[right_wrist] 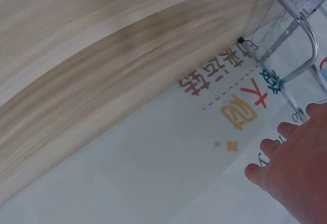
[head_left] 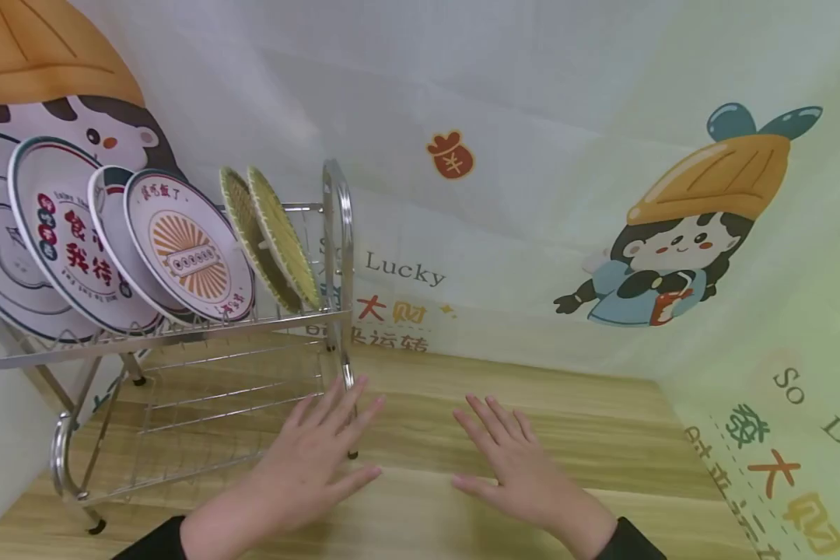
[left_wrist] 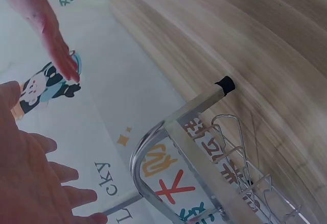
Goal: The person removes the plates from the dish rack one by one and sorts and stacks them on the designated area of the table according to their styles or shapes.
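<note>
My left hand (head_left: 311, 459) is held over the wooden table with fingers spread, palm down, in front of the lower right part of a metal dish rack (head_left: 210, 334). It holds nothing. My right hand (head_left: 514, 467) is also spread and empty, over the table to the right of the rack. On the rack's upper tier stand several white patterned plates (head_left: 189, 253) and two yellow-green woven round mats (head_left: 283, 233), leaning on edge. In the left wrist view the left fingers (left_wrist: 76, 196) are straight and apart near the rack's chrome frame (left_wrist: 148, 147).
The rack's lower tier (head_left: 231, 397) is a wire shelf close above the wooden table (head_left: 420, 498). A white printed cloth (head_left: 518, 257) with cartoon figures hangs behind the table and along its right side.
</note>
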`<state>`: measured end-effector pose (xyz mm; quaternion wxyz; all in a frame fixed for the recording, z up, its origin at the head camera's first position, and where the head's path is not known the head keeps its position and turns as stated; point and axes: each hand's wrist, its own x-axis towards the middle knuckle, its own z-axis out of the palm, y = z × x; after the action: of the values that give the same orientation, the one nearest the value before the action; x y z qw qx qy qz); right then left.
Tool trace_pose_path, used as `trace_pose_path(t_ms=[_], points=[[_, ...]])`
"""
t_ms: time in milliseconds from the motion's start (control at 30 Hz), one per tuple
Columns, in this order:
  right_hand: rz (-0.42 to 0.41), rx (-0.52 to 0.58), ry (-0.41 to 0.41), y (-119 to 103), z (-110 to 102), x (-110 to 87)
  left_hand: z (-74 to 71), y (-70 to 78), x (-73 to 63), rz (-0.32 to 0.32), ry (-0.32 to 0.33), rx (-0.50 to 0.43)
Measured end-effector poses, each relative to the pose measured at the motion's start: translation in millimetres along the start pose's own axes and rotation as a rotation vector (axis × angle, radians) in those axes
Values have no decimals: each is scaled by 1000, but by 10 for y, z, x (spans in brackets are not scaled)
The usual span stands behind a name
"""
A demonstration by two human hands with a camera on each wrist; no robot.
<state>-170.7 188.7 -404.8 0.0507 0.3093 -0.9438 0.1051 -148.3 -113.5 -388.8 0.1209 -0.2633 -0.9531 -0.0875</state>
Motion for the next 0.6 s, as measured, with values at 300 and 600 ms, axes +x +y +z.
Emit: trace_pose_path(t_ms=[300,600], points=[[24,228,-27,-223,193,414,-27,-50,-65,-53,15,-70],[164,888,23,-510,460,997,-25,-88,-117,-92,21,-110]])
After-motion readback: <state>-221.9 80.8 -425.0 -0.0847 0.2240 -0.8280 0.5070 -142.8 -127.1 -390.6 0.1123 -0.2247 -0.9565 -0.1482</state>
